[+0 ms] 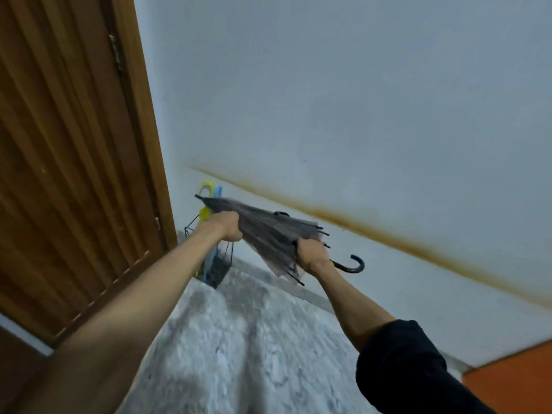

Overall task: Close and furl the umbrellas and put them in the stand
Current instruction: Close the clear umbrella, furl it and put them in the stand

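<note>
A folded, translucent grey umbrella (268,231) hangs slanted in the air. The left grip (230,227) curls round it near the tip, and the right grip (310,253) clasps the rib ends beside the hooked handle (354,264). Below the left grip, a black wire stand (219,271) sits in the corner between the wooden door (74,144) and the stained wall (358,100).

Left hand (230,230) and right hand (312,255) both reach forward, gripping tightly.

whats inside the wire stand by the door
A yellow handle and a blue handle stick up out of the stand. The left hand and the grey umbrella it grips cover the middle, so whatever else is inside cannot be seen.
</note>
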The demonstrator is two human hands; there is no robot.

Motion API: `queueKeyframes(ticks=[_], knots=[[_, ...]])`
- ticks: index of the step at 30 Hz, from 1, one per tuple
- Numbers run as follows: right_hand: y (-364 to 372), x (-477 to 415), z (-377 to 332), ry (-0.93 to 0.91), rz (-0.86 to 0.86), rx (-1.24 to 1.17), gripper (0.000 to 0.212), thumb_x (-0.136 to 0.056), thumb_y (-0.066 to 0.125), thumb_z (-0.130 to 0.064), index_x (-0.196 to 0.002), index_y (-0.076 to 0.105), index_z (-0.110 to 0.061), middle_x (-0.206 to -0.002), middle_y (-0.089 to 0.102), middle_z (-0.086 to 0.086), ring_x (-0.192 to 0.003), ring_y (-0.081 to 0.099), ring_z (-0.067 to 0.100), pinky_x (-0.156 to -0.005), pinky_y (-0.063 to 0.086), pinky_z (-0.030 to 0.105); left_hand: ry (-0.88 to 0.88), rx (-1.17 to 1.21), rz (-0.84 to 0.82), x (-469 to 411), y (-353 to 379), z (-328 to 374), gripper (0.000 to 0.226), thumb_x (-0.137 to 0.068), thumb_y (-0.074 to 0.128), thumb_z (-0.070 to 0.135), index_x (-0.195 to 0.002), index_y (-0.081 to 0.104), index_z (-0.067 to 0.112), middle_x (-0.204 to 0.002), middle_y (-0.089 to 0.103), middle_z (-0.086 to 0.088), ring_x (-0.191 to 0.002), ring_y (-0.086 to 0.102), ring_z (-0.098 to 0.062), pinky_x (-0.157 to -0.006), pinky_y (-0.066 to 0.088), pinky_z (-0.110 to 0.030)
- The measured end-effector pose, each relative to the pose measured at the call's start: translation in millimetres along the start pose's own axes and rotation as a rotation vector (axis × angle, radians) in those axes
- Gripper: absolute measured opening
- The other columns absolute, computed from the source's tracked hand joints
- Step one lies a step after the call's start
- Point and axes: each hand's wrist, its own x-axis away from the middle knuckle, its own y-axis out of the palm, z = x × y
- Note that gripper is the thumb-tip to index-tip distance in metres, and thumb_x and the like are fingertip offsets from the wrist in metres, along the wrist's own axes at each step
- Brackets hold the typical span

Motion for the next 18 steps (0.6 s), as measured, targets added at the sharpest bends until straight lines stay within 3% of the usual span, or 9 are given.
queueKeyframes(ticks=[2,4,6,8,11,12,15,18], knots=[[-24,0,10,-0.100,0.103,0.160,0.020,-0.097,0.046,-0.016,-0.101,0.063,-0.007,-0.096,0.070,0.014,-0.084,0.066,0.033,-0.062,0.042,0.034,0.081,-0.142,0.128,-10,-9,-2,0.062,-0.077,0.066,0.029,-0.132,0.044,0.011,-0.135,0.044,-0.015,-0.123,0.044,-0.034,-0.096,0.045,-0.041],[-52,3,22,-0.208,0.190,0.276,0.012,-0.090,0.053,-0.010,-0.093,0.065,-0.010,-0.087,0.071,0.013,-0.078,0.066,0.032,-0.057,0.036,0.033,0.148,-0.304,0.190,-19,-17,4,0.100,-0.074,0.075,0.035,-0.151,0.014,0.012,-0.152,0.020,-0.018,-0.141,0.021,-0.036,-0.111,0.029,-0.047],[-73,4,37,-0.312,0.278,0.363,0.012,-0.074,0.062,-0.003,-0.071,0.062,-0.015,-0.065,0.067,0.009,-0.059,0.063,0.029,-0.047,0.031,0.029,0.188,-0.464,0.211,-22,-25,12,0.123,-0.071,0.078,0.043,-0.153,-0.008,0.013,-0.159,0.002,-0.016,-0.147,0.002,-0.033,-0.117,0.013,-0.052],[-92,11,50,-0.348,0.343,0.385,0.017,-0.057,0.062,-0.004,-0.052,0.055,-0.019,-0.047,0.057,0.002,-0.044,0.057,0.023,-0.039,0.027,0.022,0.200,-0.531,0.189,-30,-31,16,0.134,-0.065,0.079,0.053,-0.152,-0.015,0.012,-0.160,0.000,-0.014,-0.148,-0.003,-0.030,-0.117,0.005,-0.056],[-115,20,65,-0.319,0.391,0.365,0.038,-0.050,0.058,0.000,-0.047,0.028,-0.023,-0.042,0.033,-0.004,-0.037,0.038,0.021,-0.038,0.015,0.018,0.272,-0.520,0.216,-40,-33,22,0.143,-0.054,0.080,0.065,-0.152,-0.010,0.012,-0.158,0.014,-0.011,-0.147,0.009,-0.027,-0.116,0.004,-0.060],[-121,25,69,-0.292,0.403,0.357,0.042,-0.055,0.059,0.003,-0.050,0.026,-0.021,-0.044,0.033,-0.002,-0.037,0.039,0.024,-0.040,0.011,0.020,0.307,-0.462,0.249,-44,-36,27,0.145,-0.052,0.080,0.065,-0.152,-0.010,0.012,-0.156,0.021,-0.011,-0.146,0.016,-0.027,-0.116,0.005,-0.060],[-135,27,84,-0.229,0.447,0.398,0.006,-0.077,0.058,-0.005,-0.076,0.055,-0.010,-0.064,0.063,0.016,-0.056,0.060,0.037,-0.048,0.024,0.030,0.397,-0.267,0.383,-52,-47,43,0.145,-0.052,0.083,0.059,-0.152,-0.008,0.008,-0.136,0.049,-0.017,-0.128,0.046,-0.032,-0.114,0.023,-0.051],[-140,30,104,-0.216,0.475,0.373,0.017,-0.085,0.055,-0.016,-0.099,0.060,-0.009,-0.082,0.068,0.016,-0.072,0.064,0.038,-0.054,0.034,0.035,0.444,-0.184,0.486,-55,-58,62,0.107,-0.065,0.075,0.049,-0.143,0.020,0.001,-0.103,0.065,-0.018,-0.095,0.062,-0.038,-0.085,0.049,-0.042]])
